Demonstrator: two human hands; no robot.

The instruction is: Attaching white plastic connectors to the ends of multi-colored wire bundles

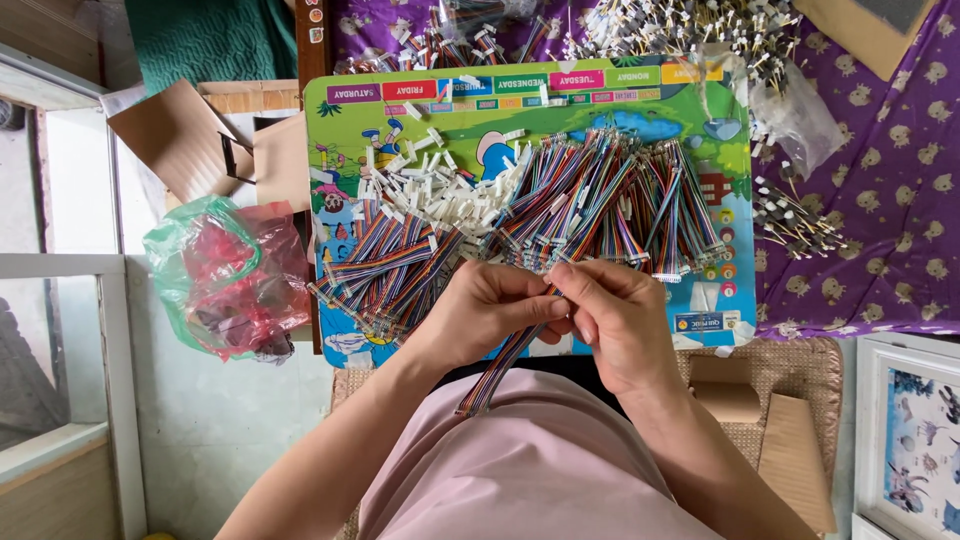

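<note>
Over the lap, before the bright cartoon-printed plastic board, pinched by left hand and right hand at its upper end: thin multicoloured ribbon of flat wires, likely light, limp, best gripped near the tip.

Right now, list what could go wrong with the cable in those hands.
The ribbon cable hangs loose from the left hand and right hand, so its free end might snag on clothing. The small white connectors lie loose beside the cable piles and could scatter off the colourful board.
</note>
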